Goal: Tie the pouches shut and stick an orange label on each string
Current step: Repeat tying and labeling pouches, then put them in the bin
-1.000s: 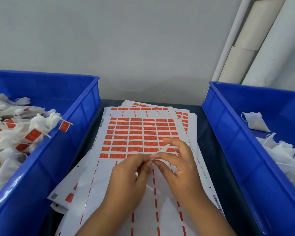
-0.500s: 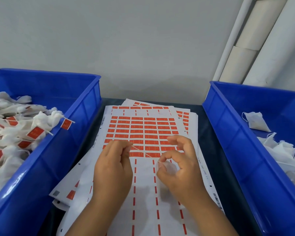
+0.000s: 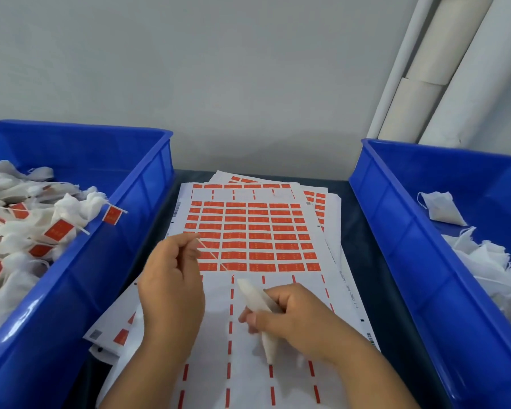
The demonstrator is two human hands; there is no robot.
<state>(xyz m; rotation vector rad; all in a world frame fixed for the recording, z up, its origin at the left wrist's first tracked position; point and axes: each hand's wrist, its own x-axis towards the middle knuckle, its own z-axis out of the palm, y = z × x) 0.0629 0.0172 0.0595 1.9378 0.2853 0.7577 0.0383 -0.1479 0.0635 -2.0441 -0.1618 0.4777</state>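
While the left hand [image 3: 171, 287] pinches the thin white string [image 3: 211, 255] taut, the right hand [image 3: 289, 315] grips the small white fabric pouch [image 3: 255, 299] over the orange label sheet [image 3: 248, 240].
A hard tug could snap or slip the string.

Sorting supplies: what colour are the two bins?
Both bins are blue, clear in the head view.

I'm at a packing workshop bench [image 3: 351, 219]: blue bins [image 3: 148, 184] of pouches [image 3: 71, 208], label sheets [image 3: 248, 231] stacked between.
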